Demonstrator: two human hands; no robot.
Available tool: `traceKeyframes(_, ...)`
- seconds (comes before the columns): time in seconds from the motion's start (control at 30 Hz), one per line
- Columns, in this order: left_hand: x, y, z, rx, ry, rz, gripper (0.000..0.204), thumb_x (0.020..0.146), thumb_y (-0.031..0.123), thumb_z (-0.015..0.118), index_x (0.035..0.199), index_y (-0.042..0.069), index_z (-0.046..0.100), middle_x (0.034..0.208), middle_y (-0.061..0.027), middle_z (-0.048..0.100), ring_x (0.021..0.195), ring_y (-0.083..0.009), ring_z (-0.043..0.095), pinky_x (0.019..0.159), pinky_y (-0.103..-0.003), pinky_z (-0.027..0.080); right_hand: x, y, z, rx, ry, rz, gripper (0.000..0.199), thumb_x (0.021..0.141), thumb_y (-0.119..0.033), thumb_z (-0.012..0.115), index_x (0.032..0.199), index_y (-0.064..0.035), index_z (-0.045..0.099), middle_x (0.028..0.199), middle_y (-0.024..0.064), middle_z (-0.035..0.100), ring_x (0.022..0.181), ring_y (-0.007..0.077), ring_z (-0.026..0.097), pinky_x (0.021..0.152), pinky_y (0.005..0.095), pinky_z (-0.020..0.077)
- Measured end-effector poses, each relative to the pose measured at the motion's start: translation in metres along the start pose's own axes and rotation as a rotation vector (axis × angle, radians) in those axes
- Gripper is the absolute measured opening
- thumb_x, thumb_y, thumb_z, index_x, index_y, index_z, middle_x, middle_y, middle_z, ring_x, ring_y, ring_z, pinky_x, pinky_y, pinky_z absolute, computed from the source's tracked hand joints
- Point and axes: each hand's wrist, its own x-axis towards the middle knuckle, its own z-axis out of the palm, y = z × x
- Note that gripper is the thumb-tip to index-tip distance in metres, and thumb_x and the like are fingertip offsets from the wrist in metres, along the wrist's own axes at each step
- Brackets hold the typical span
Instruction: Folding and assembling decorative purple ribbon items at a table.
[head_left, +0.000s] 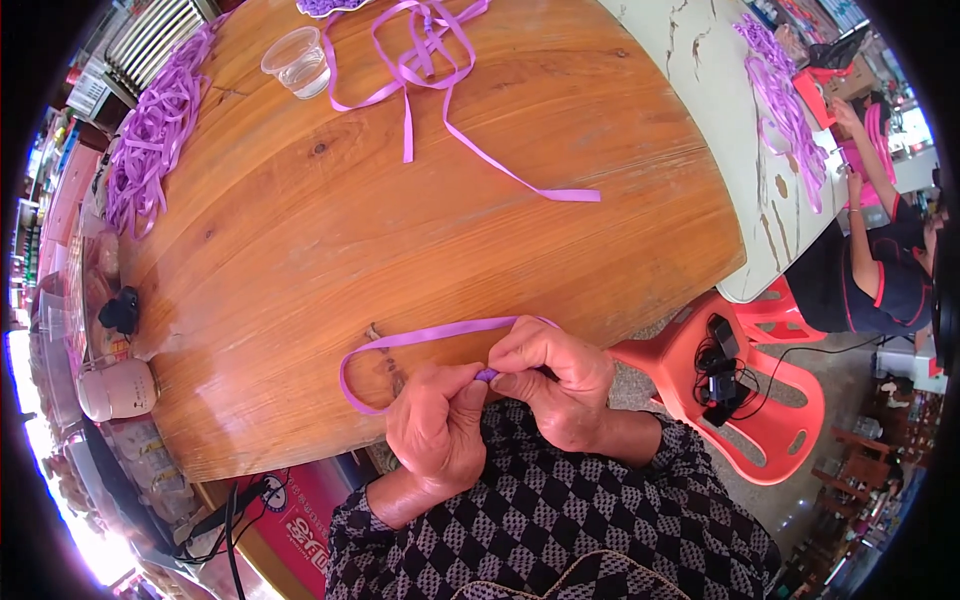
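My left hand (436, 425) and my right hand (555, 382) meet at the near edge of the wooden table, thumbs and forefingers pinched close together. Between the fingertips shows a small, darker purple piece (487, 375), perhaps a bead or the ribbon's end; its kind is too small to tell. A flat light purple ribbon (430, 333) runs from both hands and curves in a loop over the tabletop. Its ends are hidden by my fingers.
More purple ribbon (428, 75) lies loosely curled at the far side, beside a clear plastic cup (298, 65). A ribbon heap (160, 130) hangs at the left edge. On the right are an orange stool (690, 350) holding black cables and a co-worker (875, 255) at a white table (735, 150).
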Motion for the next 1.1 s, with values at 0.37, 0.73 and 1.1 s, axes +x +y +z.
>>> traceKeyframes(0.37,0.007,-0.005,0.0,-0.01,-0.121,0.095,0.011,0.074,0.0,0.065,0.082,-0.001,0.058,0.066,-0.0112,0.056,0.055,-0.0242,0.053,0.048,-0.029,0.041,0.008,0.004,-0.005,-0.248,-0.075,-0.292,0.018,0.066,0.011,0.066,0.079,0.0025,0.056,0.075,0.0127,0.058,0.061,0.0215,0.052,0.055,0.0307,0.0429)
traceKeyframes(0.73,0.015,0.012,-0.005,-0.614,-0.156,-0.461,0.01,0.086,0.003,0.056,0.093,-0.004,0.059,0.083,-0.0064,0.06,0.073,-0.0095,0.056,0.064,-0.021,0.046,0.013,-0.005,-0.011,-0.21,-0.026,-0.227,0.014,0.073,0.001,0.068,0.083,0.002,0.059,0.08,0.012,0.06,0.065,0.0183,0.054,0.055,0.0275,0.0429)
traceKeyframes(1.1,0.011,0.001,-0.015,-0.213,-0.224,-0.06,0.016,0.08,0.004,0.064,0.094,-0.003,0.059,0.081,-0.0067,0.06,0.069,-0.0113,0.056,0.061,-0.022,0.045,0.003,-0.012,-0.006,-0.167,-0.03,-0.096,0.017,0.071,0.004,0.068,0.085,0.0033,0.058,0.081,0.0119,0.061,0.068,0.0175,0.054,0.056,0.0255,0.0426)
